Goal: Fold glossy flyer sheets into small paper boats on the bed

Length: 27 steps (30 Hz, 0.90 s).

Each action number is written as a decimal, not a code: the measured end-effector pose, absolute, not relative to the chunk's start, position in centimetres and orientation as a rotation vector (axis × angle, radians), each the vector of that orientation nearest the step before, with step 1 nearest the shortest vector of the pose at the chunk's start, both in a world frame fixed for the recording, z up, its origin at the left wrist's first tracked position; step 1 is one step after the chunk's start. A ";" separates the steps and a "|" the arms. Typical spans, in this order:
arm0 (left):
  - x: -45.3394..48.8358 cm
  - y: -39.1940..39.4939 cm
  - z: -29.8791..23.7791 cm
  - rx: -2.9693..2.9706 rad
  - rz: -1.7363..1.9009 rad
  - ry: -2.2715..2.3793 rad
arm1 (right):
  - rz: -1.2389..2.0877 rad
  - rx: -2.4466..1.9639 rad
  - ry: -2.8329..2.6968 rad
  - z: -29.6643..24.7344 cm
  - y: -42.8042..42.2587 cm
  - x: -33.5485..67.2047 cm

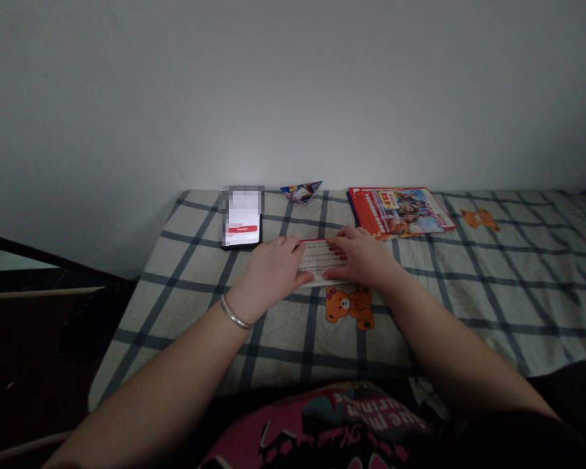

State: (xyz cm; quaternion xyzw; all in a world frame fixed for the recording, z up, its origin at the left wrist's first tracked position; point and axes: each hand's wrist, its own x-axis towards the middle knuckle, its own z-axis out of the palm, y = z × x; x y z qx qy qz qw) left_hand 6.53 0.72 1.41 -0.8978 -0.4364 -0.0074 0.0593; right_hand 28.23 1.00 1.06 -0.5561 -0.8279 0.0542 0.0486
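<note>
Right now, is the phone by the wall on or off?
On: the phone glows white across its face, with a red bar lit in the lower part.

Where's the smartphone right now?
Head view, left of center: the smartphone lies screen-up on the checked cloth near the wall, beyond the left hand and left of the folded paper piece.
</note>
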 end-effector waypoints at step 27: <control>5.6 0.6 0.9 -2.781 -0.028 -1.282 | 0.232 -1.621 -2.582 0.9 0.7 29.0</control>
